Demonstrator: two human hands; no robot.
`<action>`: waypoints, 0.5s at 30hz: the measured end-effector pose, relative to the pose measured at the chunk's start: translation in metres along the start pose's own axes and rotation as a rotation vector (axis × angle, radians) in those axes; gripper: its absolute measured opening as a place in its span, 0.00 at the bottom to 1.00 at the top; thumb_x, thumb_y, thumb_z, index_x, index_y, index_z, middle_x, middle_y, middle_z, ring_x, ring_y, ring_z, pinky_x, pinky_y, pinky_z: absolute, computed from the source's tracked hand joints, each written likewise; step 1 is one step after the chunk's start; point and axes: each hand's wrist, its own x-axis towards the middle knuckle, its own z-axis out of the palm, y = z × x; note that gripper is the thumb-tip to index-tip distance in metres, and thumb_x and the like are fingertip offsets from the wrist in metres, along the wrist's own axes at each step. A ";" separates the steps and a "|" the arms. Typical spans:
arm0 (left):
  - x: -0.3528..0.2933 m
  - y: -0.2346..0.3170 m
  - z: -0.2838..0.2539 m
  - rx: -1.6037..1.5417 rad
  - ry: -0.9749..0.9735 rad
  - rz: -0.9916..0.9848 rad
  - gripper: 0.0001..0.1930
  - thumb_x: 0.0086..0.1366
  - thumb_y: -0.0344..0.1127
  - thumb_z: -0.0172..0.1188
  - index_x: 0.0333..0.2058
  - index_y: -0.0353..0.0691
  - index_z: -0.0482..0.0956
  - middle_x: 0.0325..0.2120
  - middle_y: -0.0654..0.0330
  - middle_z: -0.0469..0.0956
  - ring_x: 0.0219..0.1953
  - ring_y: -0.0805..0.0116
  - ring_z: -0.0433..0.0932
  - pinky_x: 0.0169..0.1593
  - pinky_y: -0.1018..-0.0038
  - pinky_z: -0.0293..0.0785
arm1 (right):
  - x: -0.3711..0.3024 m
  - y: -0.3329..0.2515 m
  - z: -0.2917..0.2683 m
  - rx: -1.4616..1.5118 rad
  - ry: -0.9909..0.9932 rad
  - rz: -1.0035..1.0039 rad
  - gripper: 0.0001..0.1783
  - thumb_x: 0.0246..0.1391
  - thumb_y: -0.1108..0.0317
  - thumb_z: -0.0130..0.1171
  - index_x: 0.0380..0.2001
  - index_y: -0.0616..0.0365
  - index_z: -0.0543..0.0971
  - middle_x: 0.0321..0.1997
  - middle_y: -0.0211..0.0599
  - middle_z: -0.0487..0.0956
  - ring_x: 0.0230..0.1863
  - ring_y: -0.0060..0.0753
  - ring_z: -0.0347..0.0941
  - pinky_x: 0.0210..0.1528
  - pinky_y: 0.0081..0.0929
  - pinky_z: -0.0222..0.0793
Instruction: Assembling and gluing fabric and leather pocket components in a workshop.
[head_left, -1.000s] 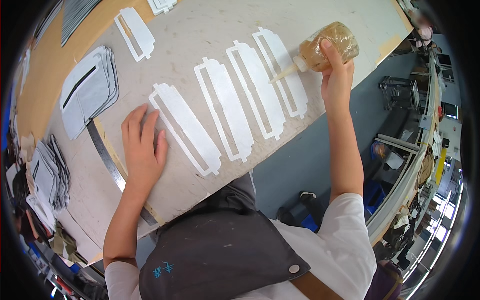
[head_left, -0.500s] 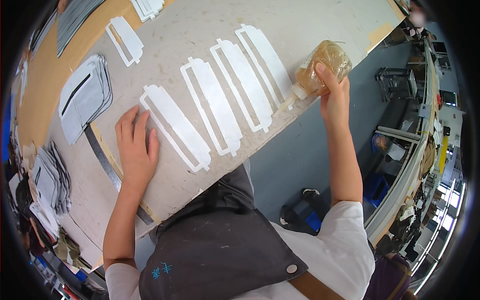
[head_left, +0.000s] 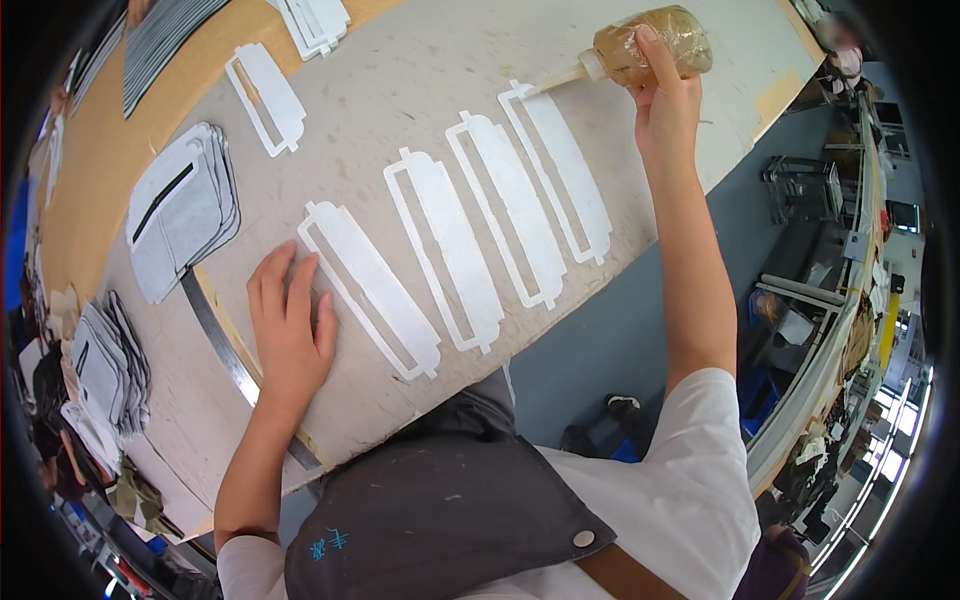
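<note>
My right hand (head_left: 668, 95) is wrapped round a clear squeeze bottle of amber-brown liquid, like a glue bottle (head_left: 655, 45). The bottle is tipped sideways, and its narrow nozzle (head_left: 555, 80) points left at the far end of the rightmost white slotted piece (head_left: 570, 180). Whether the tip touches the piece I cannot tell. Several such flat pieces, each with a long slot, lie in a slanted row on the grey tabletop. My left hand (head_left: 290, 330) rests on the table, fingers spread, beside the leftmost slotted piece (head_left: 385, 300).
Left of the row lie a stack of pale grey slotted pieces (head_left: 180, 220), a metal strip (head_left: 222, 340) and another grey pile (head_left: 105, 365). Further white pieces (head_left: 268, 100) lie at the far left. The table's near edge slants up to the right, with a stool (head_left: 805, 185) beyond.
My right hand has carried the bottle away from me, from the near end of the rightmost piece to its far end. The view has shifted slightly; my left hand stays by the leftmost piece.
</note>
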 end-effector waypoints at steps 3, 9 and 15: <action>0.000 0.000 -0.001 -0.001 -0.009 -0.007 0.21 0.56 0.26 0.57 0.50 0.33 0.71 0.55 0.45 0.64 0.56 0.44 0.63 0.58 0.56 0.62 | 0.008 0.006 0.008 -0.074 -0.015 -0.002 0.23 0.52 0.63 0.65 0.48 0.61 0.72 0.45 0.34 0.76 0.46 0.26 0.74 0.45 0.28 0.73; -0.001 0.000 0.000 -0.005 -0.013 -0.008 0.21 0.56 0.26 0.57 0.50 0.34 0.71 0.56 0.45 0.64 0.56 0.44 0.63 0.58 0.56 0.62 | 0.015 0.014 0.011 -0.083 -0.043 -0.014 0.23 0.51 0.63 0.66 0.48 0.60 0.72 0.45 0.34 0.76 0.46 0.26 0.74 0.45 0.28 0.73; 0.000 0.002 0.000 -0.013 -0.016 -0.002 0.21 0.56 0.26 0.57 0.51 0.34 0.70 0.56 0.45 0.64 0.57 0.44 0.63 0.58 0.55 0.62 | 0.011 0.008 0.000 -0.112 -0.010 0.007 0.21 0.47 0.62 0.68 0.42 0.60 0.76 0.39 0.33 0.77 0.39 0.26 0.74 0.38 0.28 0.72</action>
